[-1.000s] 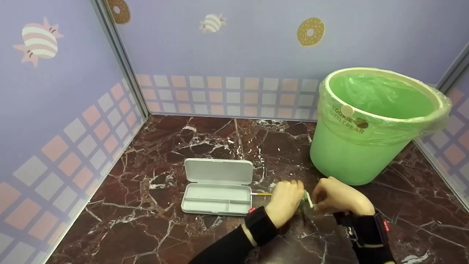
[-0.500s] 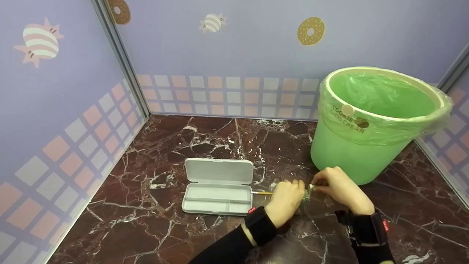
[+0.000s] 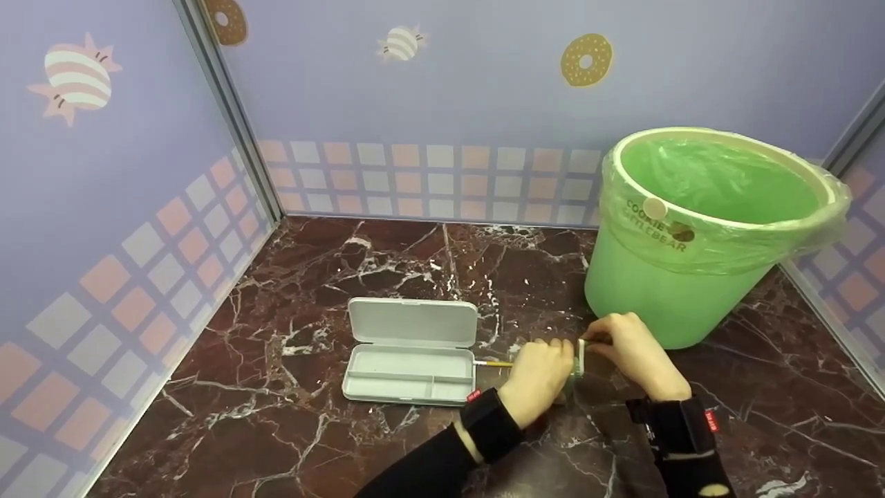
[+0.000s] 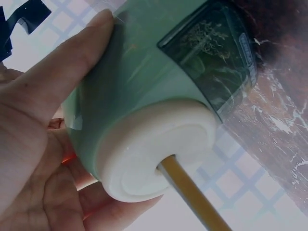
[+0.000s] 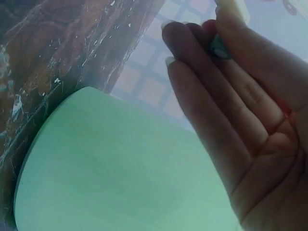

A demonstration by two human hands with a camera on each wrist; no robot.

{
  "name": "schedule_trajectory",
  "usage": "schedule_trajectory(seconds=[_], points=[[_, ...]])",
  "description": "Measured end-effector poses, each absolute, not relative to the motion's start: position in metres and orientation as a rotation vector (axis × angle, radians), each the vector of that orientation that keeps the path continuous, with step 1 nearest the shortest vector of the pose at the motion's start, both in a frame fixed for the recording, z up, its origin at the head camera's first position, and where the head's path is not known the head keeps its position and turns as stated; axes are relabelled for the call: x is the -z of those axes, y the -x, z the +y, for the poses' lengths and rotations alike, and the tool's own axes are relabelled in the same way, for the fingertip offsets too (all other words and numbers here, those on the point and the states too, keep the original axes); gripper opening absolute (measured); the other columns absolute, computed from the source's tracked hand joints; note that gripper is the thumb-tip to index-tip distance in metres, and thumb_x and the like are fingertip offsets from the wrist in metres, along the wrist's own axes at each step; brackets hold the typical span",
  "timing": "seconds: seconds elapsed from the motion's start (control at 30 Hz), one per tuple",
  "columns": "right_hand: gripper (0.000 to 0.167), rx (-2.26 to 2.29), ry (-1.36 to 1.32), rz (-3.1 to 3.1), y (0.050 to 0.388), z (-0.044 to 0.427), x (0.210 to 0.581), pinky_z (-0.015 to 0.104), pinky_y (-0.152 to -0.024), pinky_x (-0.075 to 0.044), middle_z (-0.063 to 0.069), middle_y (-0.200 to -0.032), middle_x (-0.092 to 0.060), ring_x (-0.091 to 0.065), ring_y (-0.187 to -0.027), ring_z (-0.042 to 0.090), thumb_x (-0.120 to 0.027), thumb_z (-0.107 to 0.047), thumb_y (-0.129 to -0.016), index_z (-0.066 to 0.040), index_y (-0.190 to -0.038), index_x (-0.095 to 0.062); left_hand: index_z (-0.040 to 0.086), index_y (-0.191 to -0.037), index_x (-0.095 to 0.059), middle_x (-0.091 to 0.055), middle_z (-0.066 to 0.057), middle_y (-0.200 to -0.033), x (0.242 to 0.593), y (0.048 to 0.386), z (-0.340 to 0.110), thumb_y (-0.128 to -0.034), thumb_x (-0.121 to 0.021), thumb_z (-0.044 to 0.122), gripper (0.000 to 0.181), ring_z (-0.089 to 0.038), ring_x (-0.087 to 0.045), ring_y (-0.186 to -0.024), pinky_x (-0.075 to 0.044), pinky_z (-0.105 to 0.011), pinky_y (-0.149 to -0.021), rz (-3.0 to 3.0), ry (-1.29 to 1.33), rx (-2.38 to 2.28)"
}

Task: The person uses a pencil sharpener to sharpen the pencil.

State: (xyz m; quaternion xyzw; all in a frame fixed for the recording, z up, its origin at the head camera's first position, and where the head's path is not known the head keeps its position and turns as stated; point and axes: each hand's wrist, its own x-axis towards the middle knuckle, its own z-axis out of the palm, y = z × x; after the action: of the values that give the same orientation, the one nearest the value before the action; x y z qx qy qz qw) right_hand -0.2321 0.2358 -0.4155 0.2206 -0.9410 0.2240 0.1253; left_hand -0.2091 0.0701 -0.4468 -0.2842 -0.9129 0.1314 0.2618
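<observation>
My left hand (image 3: 541, 380) grips a green crank sharpener (image 4: 139, 72), its thumb and fingers around the body in the left wrist view. A yellow pencil (image 4: 190, 192) sticks into the hole of the white round front (image 4: 159, 139). Shavings show inside the dark clear drawer (image 4: 207, 57). On the sharpener's other side, my right hand (image 3: 636, 353) pinches the end of the pale crank (image 3: 581, 356), which points upward. In the right wrist view a bit of the crank (image 5: 235, 10) shows at the fingertips; the other fingers are loosely extended.
Left of the hands lies a pale pencil case (image 3: 408, 363) with its lid raised and its compartments bare. A green bin (image 3: 671, 290) with a clear liner stands close behind my right hand. White specks dot the marbled table (image 3: 346, 456). Patterned panels stand behind and at the sides.
My right hand has moved up and slightly left, and the crank has swung from low right to upright. The left hand, the pencil and the case have stayed in place.
</observation>
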Motion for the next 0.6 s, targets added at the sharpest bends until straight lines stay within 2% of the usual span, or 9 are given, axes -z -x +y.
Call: schedule_trajectory(seconds=[0.17,0.27,0.47,0.6], points=[[0.011,-0.594,-0.632,-2.753,0.240,0.234,0.431,0.042,-0.067,-0.055,0.007,-0.073,-0.073,-0.067,-0.068,0.028,-0.080,0.001,-0.070,-0.007,-0.073,-0.074,0.019,-0.100,-0.066,-0.066,0.010,-0.083,0.447,0.209,0.070,-0.0661,-0.084,0.048,0.048,-0.007,-0.060,-0.064,-0.048,-0.019,-0.052,-2.483,0.781,-0.354],[0.012,-0.584,-0.617,-2.776,0.243,0.232,0.438,0.043,-0.065,-0.054,0.007,-0.072,-0.072,-0.066,-0.067,0.030,-0.080,0.000,-0.069,-0.008,-0.069,-0.071,0.019,-0.100,-0.065,-0.065,0.010,-0.083,0.448,0.209,0.070,-0.0547,-0.087,0.058,0.064,-0.007,-0.060,-0.064,-0.049,-0.019,-0.053,-2.477,0.788,-0.359],[0.013,-0.587,-0.640,-2.817,0.244,0.231,0.447,0.040,-0.060,-0.053,0.007,-0.069,-0.070,-0.065,-0.063,0.027,-0.078,0.003,-0.068,-0.007,-0.066,-0.069,0.019,-0.099,-0.065,-0.065,0.010,-0.082,0.448,0.209,0.068,-0.0529,-0.086,0.062,0.067,-0.007,-0.060,-0.063,-0.049,-0.020,-0.052,-2.468,0.803,-0.371],[0.017,-0.608,-0.686,-2.915,0.243,0.230,0.450,0.032,-0.054,-0.047,-0.001,-0.063,-0.065,-0.057,-0.056,0.016,-0.072,0.005,-0.065,-0.010,-0.061,-0.066,0.019,-0.099,-0.064,-0.065,0.010,-0.082,0.447,0.210,0.067,-0.0544,-0.085,0.063,0.066,-0.007,-0.061,-0.064,-0.049,-0.020,-0.052,-2.487,0.812,-0.367]])
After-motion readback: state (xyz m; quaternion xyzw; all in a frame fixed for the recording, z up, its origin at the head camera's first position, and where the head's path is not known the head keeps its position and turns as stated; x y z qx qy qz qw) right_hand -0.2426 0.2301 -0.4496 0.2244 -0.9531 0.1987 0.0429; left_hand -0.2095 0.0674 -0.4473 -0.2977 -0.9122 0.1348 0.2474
